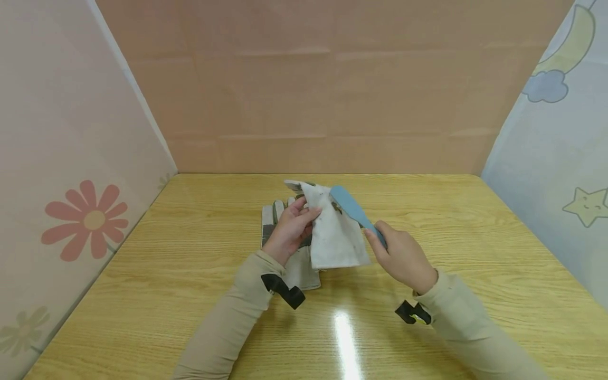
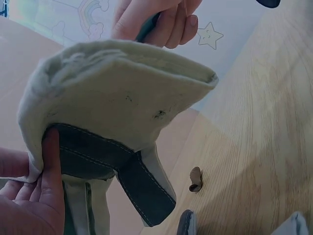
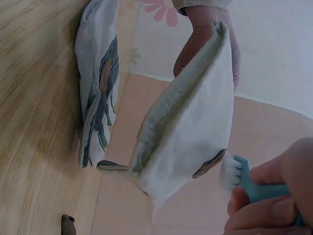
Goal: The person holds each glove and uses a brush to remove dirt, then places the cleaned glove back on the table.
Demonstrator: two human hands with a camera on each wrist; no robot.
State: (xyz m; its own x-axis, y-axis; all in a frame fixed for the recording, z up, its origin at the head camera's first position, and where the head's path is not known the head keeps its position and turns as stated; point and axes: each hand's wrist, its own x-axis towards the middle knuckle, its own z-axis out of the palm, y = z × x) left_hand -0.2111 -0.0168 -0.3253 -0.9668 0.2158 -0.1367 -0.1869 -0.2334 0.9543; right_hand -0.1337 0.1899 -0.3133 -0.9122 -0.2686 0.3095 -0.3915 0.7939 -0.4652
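Note:
A white work glove (image 1: 334, 245) with dark grey-green patches hangs above the table, pinched by my left hand (image 1: 293, 228). Its open cuff faces the near side, and small dark specks mark the cloth in the left wrist view. My right hand (image 1: 404, 257) grips a blue brush (image 1: 350, 205) by its handle. In the right wrist view, the brush's white bristles (image 3: 230, 171) are right at a brown smear (image 3: 210, 164) on the glove's side. A second matching glove (image 1: 304, 270) lies flat on the table below, partly covered by my left hand and the raised glove.
A small brown lump (image 2: 195, 179) lies on the wooden table (image 1: 475, 237) beyond the gloves. An orange-brown panel (image 1: 332, 95) rises at the table's back. Printed panels with flowers (image 1: 94, 220) and a star (image 1: 588, 207) stand at both sides.

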